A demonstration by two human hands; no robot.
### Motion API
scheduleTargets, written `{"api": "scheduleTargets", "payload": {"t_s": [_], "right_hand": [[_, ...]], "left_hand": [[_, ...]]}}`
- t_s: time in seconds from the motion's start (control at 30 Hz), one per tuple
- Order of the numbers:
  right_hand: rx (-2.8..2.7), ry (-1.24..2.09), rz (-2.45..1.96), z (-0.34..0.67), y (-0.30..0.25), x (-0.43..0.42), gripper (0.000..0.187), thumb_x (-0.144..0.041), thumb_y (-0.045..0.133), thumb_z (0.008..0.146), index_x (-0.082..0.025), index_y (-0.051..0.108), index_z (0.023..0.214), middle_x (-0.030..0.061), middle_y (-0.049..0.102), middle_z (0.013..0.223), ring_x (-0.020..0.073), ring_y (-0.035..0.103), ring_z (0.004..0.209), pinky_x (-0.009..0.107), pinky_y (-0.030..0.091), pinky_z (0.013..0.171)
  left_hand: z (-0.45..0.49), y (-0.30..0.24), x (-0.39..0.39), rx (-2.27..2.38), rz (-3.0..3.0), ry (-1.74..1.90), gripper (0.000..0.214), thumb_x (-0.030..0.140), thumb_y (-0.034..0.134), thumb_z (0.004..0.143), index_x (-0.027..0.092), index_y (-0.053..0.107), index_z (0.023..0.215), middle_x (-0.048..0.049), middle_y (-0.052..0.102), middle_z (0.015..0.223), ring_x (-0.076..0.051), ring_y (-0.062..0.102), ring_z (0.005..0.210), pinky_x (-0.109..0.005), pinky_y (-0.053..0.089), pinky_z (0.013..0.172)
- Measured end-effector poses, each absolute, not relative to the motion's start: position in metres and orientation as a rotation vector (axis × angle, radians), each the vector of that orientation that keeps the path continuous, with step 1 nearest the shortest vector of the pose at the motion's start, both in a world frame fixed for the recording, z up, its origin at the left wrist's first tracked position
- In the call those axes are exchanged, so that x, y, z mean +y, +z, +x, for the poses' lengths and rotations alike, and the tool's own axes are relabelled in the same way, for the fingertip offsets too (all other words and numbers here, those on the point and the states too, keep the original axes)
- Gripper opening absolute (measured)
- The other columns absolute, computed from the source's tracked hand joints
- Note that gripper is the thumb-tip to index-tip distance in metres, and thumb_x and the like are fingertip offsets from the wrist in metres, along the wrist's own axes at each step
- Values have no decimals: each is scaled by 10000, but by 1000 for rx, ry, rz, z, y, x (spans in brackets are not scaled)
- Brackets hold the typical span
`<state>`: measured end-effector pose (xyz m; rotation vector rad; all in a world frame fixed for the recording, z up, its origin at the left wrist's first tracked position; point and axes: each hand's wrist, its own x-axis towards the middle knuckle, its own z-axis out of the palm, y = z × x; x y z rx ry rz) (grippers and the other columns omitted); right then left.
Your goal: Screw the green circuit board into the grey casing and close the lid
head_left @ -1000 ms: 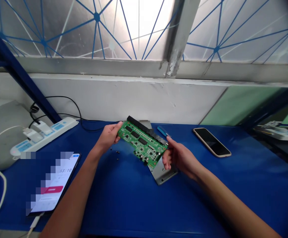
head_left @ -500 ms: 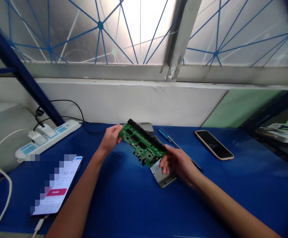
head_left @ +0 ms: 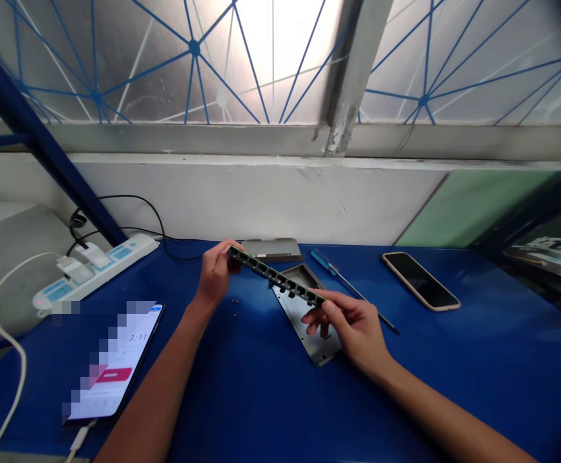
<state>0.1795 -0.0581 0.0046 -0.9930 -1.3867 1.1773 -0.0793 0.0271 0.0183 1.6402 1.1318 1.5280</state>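
Observation:
A circuit board (head_left: pixel 276 276) is held up between both hands, tilted so that its long edge with a row of port sockets faces me. My left hand (head_left: pixel 216 273) pinches its upper left end. At the lower right end, my right hand (head_left: pixel 350 321) grips it between thumb and fingers. Beneath the board a grey metal case part (head_left: pixel 320 347) lies on the table, partly covered by the board and right hand. Behind the board rests another flat grey metal piece (head_left: pixel 275 249). Small screws (head_left: pixel 235 301) lie to the left of the case part.
A blue-handled screwdriver (head_left: pixel 338 275) lies right of the case part, with a dark-screened phone (head_left: pixel 420 281) further right. At left are a lit phone (head_left: pixel 111 366) on a cable and a white power strip (head_left: pixel 97 267). The blue table (head_left: pixel 242 405) meets a white wall (head_left: pixel 242 196).
Both hands have turned the board: its green face with components showed before, and now its socket edge faces me. More of the case part and the flat metal piece behind is visible.

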Motion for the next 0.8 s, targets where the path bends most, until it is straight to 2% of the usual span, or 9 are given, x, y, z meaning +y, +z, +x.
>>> {"api": "scheduleTargets", "payload": {"t_s": [0.13, 0.3, 0.57, 0.8], "right_hand": [[-1636, 986, -950, 179, 4, -61, 400, -344, 730, 899, -179, 702, 1262, 102, 824, 908, 241, 781, 690, 325, 604, 603], [-1759, 824, -860, 176, 2, -63, 361, -162, 635, 934, -186, 685, 1290, 53, 829, 888, 180, 779, 654, 276, 636, 644], [-1773, 755, -816, 175, 2, -63, 346, -128, 564, 967, -214, 712, 1269, 17, 823, 827, 140, 766, 612, 205, 615, 571], [-1785, 699, -765, 176, 1, -63, 386, -86, 567, 950, -219, 721, 1278, 17, 817, 798, 132, 764, 601, 202, 622, 609]], "left_hand": [[-80, 15, 30, 1085, 1597, 1601, 343, 318, 428, 946, 160, 675, 769, 0, 537, 563, -130, 473, 497, -255, 354, 483], [-82, 10, 33, 1022, 1568, 1638, 369, 378, 463, 949, 159, 674, 741, -3, 545, 568, -129, 452, 489, -255, 362, 485], [-80, 7, 35, 1023, 1580, 1612, 371, 394, 477, 946, 161, 678, 739, -4, 547, 547, -125, 439, 472, -256, 358, 483], [-79, 6, 35, 1025, 1575, 1602, 356, 380, 478, 933, 161, 676, 734, -1, 546, 531, -124, 444, 460, -253, 354, 472]]}}
